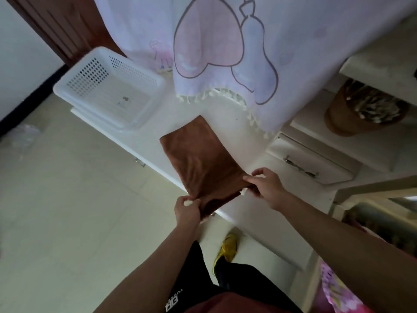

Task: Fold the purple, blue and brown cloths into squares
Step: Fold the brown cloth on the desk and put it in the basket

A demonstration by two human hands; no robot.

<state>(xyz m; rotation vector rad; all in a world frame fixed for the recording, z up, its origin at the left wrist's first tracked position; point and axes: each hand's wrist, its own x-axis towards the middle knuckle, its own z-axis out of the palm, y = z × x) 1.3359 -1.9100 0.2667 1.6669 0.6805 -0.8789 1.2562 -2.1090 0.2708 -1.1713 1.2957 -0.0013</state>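
A: Where is the cloth (198, 161) at this moment?

B: It lies on the white counter (225, 116) as a long brown strip, and it seems to be doubled already. The far end points toward the hanging curtain (293, 41). The near end goes over the front edge of the counter, toward the person. The basket (88, 75) stands to the left of it, apart. I do not see the purple and the blue ones.

A: How will it handle, do you think?

B: I judge it soft and light, a plush towel fabric. It sags where nothing supports it, and it is not fragile. The layers can slide on each other, so the best place to take it is at the corners, with all layers pinched together.

A: And the hands?

B: The left hand (187, 211) pinches the near left corner, a little below the counter edge, with the thumb on top and the fingers curled under. The right hand (266, 188) pinches the near right corner just at the counter edge; its other fingers are loosely raised. Both forearms reach forward, and the near hem is stretched between the two hands.

A: What does the next move ask?

B: In my opinion, to lift this hem evenly and lay it on the far end, corner on corner, so a square comes.
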